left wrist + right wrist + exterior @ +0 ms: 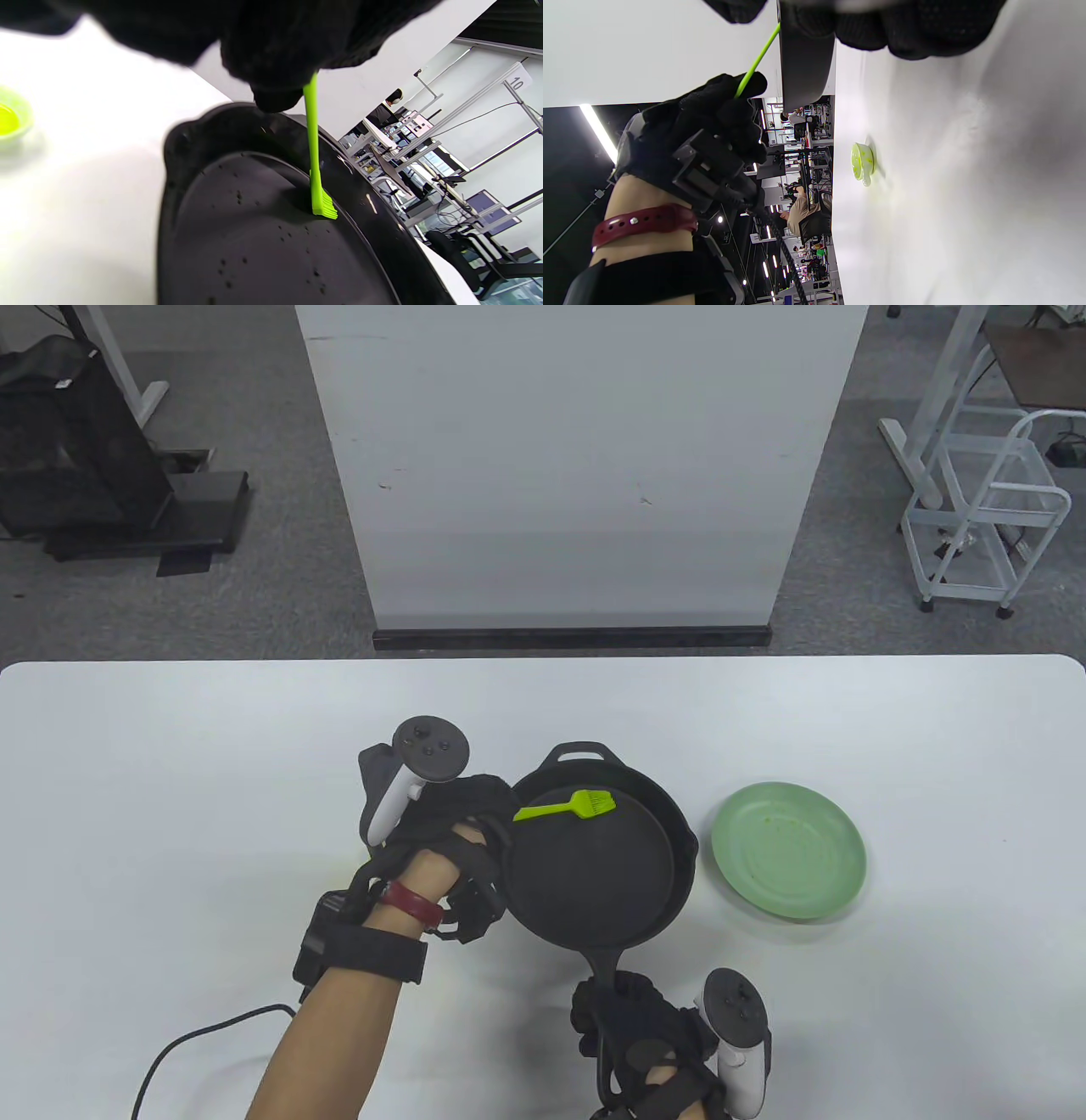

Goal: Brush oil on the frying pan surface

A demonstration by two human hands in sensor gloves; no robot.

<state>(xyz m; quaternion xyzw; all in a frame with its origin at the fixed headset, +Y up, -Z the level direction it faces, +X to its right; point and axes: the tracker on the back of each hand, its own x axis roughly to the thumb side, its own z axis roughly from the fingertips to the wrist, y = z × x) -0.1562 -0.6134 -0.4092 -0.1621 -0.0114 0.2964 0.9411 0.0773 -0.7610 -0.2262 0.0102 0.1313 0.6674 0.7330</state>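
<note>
Pinching brush [567, 808] handle, left fingers [271, 63] | bristles on pan [594, 865] floor

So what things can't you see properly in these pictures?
- Left hand fingers on the green brush: the table view's tracker and glove cover them.
- Small green oil dish: hidden behind the left hand in the table view, blurred and overexposed at the left wrist view's edge.
- Right hand on the pan handle: cut off by the table view's bottom edge.
- Oil film on the frying pan: only specks show.
</note>
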